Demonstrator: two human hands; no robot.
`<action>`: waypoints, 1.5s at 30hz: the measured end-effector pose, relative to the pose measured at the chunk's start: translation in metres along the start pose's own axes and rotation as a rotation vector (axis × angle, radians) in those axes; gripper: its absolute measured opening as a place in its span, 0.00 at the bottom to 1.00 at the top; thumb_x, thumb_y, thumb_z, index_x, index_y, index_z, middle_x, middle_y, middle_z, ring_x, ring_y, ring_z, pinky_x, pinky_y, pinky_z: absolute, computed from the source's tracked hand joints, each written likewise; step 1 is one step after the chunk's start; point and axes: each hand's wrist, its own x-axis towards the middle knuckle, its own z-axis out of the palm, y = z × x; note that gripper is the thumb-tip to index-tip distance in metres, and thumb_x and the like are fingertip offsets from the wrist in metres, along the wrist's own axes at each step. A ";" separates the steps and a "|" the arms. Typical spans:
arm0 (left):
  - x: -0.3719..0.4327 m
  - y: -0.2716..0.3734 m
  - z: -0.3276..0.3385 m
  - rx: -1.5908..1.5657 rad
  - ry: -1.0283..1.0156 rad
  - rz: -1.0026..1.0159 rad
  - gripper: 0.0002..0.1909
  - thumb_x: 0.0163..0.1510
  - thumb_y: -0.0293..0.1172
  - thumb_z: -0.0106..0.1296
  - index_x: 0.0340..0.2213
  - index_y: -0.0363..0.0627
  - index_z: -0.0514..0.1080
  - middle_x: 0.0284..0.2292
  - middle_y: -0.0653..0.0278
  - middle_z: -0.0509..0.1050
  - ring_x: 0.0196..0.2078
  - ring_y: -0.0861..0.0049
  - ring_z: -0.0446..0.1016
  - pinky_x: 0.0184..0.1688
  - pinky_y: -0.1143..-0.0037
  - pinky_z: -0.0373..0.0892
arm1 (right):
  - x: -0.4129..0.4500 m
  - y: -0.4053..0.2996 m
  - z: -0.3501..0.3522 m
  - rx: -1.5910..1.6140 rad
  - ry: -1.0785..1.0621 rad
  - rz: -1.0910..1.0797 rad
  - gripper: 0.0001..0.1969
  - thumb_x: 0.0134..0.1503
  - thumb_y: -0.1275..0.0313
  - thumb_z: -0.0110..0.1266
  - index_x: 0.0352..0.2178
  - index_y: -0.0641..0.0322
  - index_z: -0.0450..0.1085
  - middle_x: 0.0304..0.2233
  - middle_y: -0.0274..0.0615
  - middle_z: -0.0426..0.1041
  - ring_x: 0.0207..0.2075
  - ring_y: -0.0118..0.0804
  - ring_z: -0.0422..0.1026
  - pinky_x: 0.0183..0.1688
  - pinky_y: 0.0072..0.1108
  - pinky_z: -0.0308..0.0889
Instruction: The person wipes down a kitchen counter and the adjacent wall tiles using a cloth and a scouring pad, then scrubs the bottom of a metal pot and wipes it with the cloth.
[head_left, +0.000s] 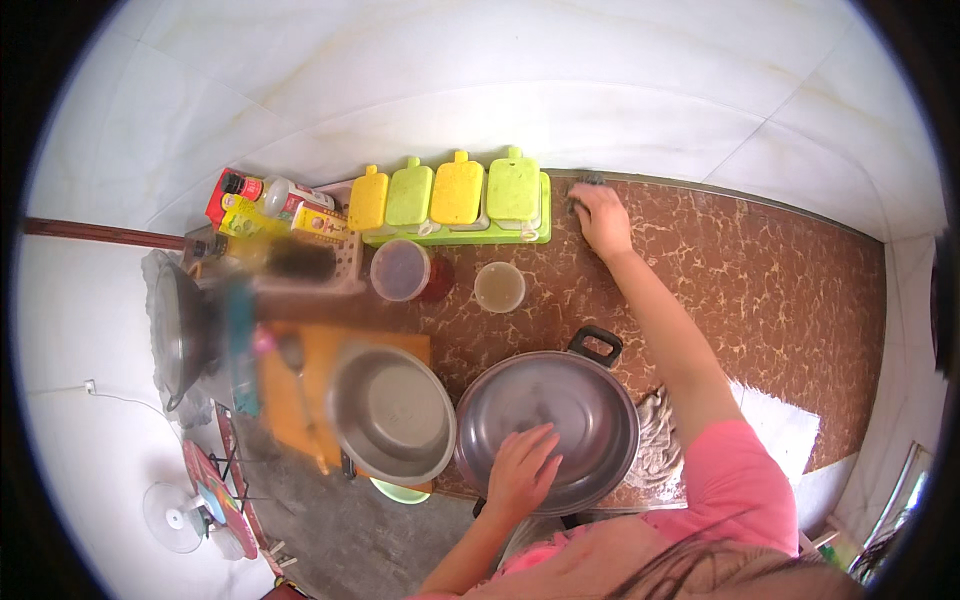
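My right hand (603, 217) reaches to the back of the brown marbled countertop (720, 285), its fingers closed around a dark scouring pad (592, 179), mostly hidden by the hand. The pad lies beside the green end of a seasoning box set (457, 236) with yellow and green lids. My left hand (523, 469) is above the near side of a wide dark metal pan (555, 390), fingers apart and holding nothing; whether it touches the pan I cannot tell. The pan has a black loop handle at its far side.
Left of the pan, a steel basin (394, 412) overlaps an orange cutting board (292, 397). A crumpled cloth (656, 442) lies at the pan's right. Two round plastic tubs (400, 270) (500, 287) stand before the seasoning set. A basket (349, 281) holds bottles. A wok (176, 330) stands far left.
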 end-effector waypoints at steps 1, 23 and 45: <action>-0.002 0.000 -0.003 0.002 0.011 -0.003 0.19 0.46 0.27 0.59 0.42 0.44 0.72 0.47 0.60 0.71 0.48 0.62 0.70 0.50 0.63 0.65 | -0.008 -0.006 -0.007 0.073 -0.086 -0.046 0.12 0.48 0.79 0.55 0.37 0.59 0.72 0.41 0.41 0.74 0.45 0.48 0.70 0.49 0.32 0.66; -0.021 0.004 -0.011 -0.027 -0.014 0.003 0.18 0.48 0.28 0.57 0.43 0.44 0.72 0.47 0.61 0.72 0.46 0.62 0.71 0.51 0.63 0.65 | -0.026 -0.014 -0.017 0.201 -0.189 -0.141 0.13 0.44 0.81 0.58 0.33 0.56 0.73 0.37 0.42 0.75 0.42 0.48 0.71 0.46 0.32 0.67; -0.020 0.014 -0.005 -0.037 -0.040 0.071 0.16 0.50 0.28 0.55 0.42 0.43 0.72 0.44 0.61 0.73 0.45 0.63 0.72 0.48 0.62 0.66 | 0.000 0.026 -0.044 -0.040 -0.009 -0.030 0.09 0.49 0.77 0.54 0.34 0.59 0.71 0.37 0.45 0.74 0.42 0.53 0.70 0.47 0.36 0.66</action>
